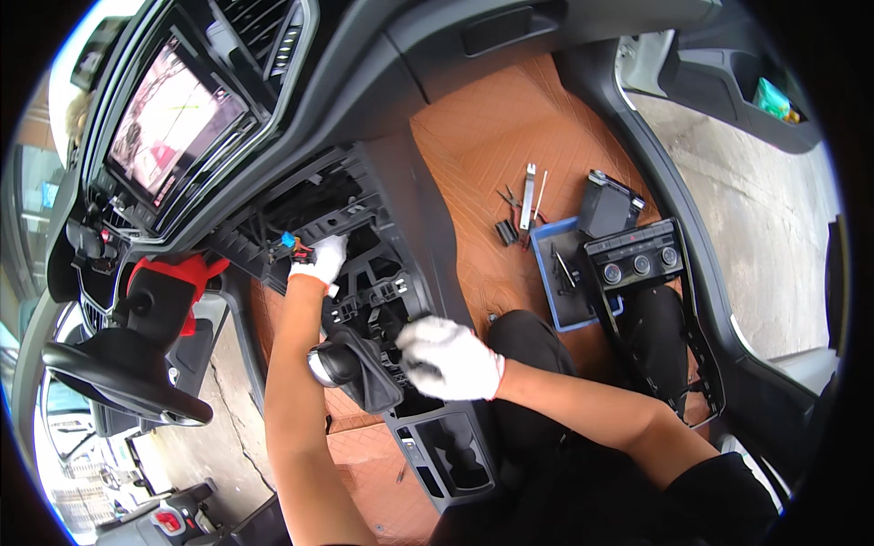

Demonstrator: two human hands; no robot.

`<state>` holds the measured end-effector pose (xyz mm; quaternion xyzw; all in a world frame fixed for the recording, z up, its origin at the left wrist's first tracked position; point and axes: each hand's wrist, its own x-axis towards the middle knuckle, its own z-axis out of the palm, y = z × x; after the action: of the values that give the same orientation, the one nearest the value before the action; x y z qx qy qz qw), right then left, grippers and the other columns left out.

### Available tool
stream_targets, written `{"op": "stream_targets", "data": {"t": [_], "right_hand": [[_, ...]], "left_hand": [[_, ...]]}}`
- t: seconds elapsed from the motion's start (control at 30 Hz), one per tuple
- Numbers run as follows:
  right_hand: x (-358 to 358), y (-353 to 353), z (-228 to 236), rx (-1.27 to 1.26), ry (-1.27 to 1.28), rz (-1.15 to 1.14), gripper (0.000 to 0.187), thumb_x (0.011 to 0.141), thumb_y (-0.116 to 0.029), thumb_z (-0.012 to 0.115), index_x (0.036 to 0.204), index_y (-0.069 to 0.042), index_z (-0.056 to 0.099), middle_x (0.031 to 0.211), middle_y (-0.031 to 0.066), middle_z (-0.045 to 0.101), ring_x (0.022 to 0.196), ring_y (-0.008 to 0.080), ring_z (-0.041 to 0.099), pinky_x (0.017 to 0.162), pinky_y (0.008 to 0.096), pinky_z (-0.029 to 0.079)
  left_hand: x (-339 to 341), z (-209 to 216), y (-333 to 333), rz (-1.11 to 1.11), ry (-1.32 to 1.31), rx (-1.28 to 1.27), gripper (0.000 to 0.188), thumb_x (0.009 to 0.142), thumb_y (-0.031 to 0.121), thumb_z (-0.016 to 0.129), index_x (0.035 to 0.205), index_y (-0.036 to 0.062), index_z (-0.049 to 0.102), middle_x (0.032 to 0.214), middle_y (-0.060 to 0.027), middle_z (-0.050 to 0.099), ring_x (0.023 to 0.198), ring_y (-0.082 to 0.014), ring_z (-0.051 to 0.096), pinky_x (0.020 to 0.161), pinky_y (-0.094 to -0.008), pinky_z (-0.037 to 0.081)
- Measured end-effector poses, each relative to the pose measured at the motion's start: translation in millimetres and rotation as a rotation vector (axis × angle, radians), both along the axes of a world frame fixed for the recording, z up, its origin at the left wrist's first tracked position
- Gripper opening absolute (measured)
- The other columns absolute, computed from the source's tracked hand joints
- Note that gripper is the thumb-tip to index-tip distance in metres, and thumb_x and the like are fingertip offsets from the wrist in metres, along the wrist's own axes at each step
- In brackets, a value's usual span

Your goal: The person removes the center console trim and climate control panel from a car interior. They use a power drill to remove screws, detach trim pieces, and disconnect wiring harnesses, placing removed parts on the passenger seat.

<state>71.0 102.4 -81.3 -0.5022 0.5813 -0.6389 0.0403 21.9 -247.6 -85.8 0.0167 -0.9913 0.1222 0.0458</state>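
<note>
My left hand (320,260), in a white glove, reaches into the opened centre console below the dashboard. Its fingers are closed around wires with a blue connector (289,240) and red and yellow leads beside the thumb. My right hand (448,360), also gloved in white, hovers over the console just right of the gear lever. Its fingers are curled inward and slightly blurred; whatever they hold, if anything, is hidden. The gear knob (335,364) with its dark boot (375,375) leans between my forearms. Bare brackets (369,296) of the console frame show between the hands.
A climate control panel (640,264) on a long trim frame rests by my leg, over a blue tray (549,273). Pliers (513,202), a pry tool (528,196) and a black box (610,205) lie on the brown floor mat. The steering wheel (127,382) stands left.
</note>
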Motion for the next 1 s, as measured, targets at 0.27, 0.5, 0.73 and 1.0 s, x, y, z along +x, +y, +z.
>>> {"op": "stream_targets", "data": {"t": [0.27, 0.5, 0.73, 1.0], "right_hand": [[19, -5, -43, 0.160, 0.630, -0.083, 0.033, 0.076, -0.026, 0.075, 0.104, -0.008, 0.073, 0.115, 0.0065, 0.068, 0.111, 0.0260, 0.064, 0.096, 0.0420, 0.052], [19, -8, -47, 0.161, 0.650, -0.056, 0.035, 0.075, -0.024, 0.073, 0.107, -0.009, 0.074, 0.115, 0.0068, 0.069, 0.113, 0.0257, 0.065, 0.098, 0.0411, 0.051], [15, -11, -52, 0.118, 0.743, -0.118, 0.033, 0.072, -0.029, 0.068, 0.097, -0.008, 0.071, 0.101, 0.0088, 0.066, 0.097, 0.0274, 0.064, 0.087, 0.0409, 0.051], [15, -7, -47, 0.242, 0.719, -0.138, 0.015, 0.076, -0.030, 0.068, 0.078, -0.015, 0.067, 0.081, 0.0030, 0.058, 0.085, 0.0242, 0.059, 0.080, 0.0380, 0.050]], "left_hand": [[-27, 20, 33, 0.232, -0.147, 0.005, 0.030, 0.097, 0.027, 0.064, 0.123, 0.0148, 0.075, 0.118, -0.0134, 0.076, 0.107, -0.0400, 0.072, 0.093, -0.0515, 0.057], [-16, -1, 20, 0.166, -0.108, 0.015, 0.041, 0.098, 0.038, 0.065, 0.133, 0.0183, 0.072, 0.124, -0.0148, 0.075, 0.113, -0.0431, 0.071, 0.102, -0.0527, 0.055], [-22, 8, 40, 0.243, -0.295, 0.005, 0.045, 0.106, 0.048, 0.053, 0.121, 0.0138, 0.077, 0.110, -0.0216, 0.078, 0.103, -0.0438, 0.074, 0.092, -0.0544, 0.058], [-21, 23, 24, 0.414, -0.288, 0.630, 0.033, 0.106, 0.020, 0.063, 0.132, 0.0000, 0.069, 0.112, -0.0088, 0.078, 0.098, -0.0159, 0.073, 0.085, -0.0294, 0.056]]}}
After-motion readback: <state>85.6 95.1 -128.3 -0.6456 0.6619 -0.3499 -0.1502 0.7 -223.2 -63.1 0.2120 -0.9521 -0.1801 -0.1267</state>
